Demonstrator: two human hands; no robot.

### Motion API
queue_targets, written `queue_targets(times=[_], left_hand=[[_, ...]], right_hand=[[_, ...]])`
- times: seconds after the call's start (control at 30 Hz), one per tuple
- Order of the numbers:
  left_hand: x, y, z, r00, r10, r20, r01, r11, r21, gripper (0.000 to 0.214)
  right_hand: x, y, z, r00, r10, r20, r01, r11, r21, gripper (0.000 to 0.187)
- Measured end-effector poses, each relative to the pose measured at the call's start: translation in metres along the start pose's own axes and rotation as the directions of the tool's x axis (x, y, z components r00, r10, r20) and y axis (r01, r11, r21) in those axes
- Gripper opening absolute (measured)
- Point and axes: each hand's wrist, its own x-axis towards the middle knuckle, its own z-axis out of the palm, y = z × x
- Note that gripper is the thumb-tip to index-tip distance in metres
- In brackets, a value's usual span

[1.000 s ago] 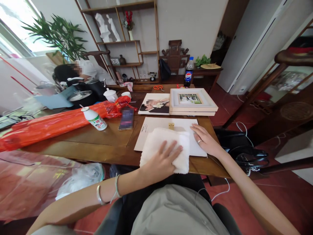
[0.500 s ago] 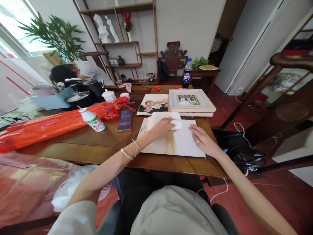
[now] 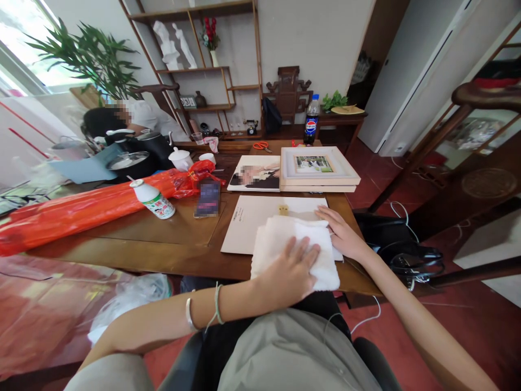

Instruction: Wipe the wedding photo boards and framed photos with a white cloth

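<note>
A cream board point(image 3: 250, 220), the back of a picture frame with a small brass hanger point(image 3: 283, 209), lies face down at the near edge of the wooden table point(image 3: 163, 239). A folded white cloth point(image 3: 280, 239) covers its near right part. My left hand point(image 3: 291, 271) presses flat on the cloth, fingers stretched out. My right hand point(image 3: 342, 233), a ring on one finger, lies flat on the board's right edge, touching the cloth.
Beyond the board lie a photo print point(image 3: 255, 174) and stacked framed pictures point(image 3: 319, 169). A phone point(image 3: 208, 198), a small white bottle point(image 3: 153, 199) and a long orange plastic bag point(image 3: 81, 209) sit left. A cola bottle point(image 3: 311, 120) and scissors point(image 3: 261, 145) stand far. A person sits far left. A black bag point(image 3: 401, 244) lies on the floor right.
My left hand has dragged the cloth from the board's far edge back to the near right corner. My right hand has stayed on the right edge.
</note>
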Motion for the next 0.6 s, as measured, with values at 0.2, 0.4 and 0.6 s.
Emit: queue_targets(times=[0.2, 0.4, 0.6], left_hand=[[0.034, -0.062, 0.01, 0.987, -0.132, 0.096, 0.132, 0.991, 0.009, 0.024], [0.067, -0.095, 0.021, 0.974, -0.206, 0.089, 0.208, 0.978, -0.012, 0.035], [0.068, -0.03, 0.024, 0.972, -0.218, 0.09, 0.184, 0.939, 0.292, 0.03]], right_hand=[[0.001, -0.001, 0.001, 1.0, 0.006, -0.027, -0.007, 0.999, -0.034, 0.044], [0.001, 0.003, 0.003, 1.0, 0.008, -0.016, -0.008, 0.999, -0.053, 0.044], [0.001, 0.001, 0.001, 0.999, -0.028, -0.027, 0.028, 1.0, 0.014, 0.047]])
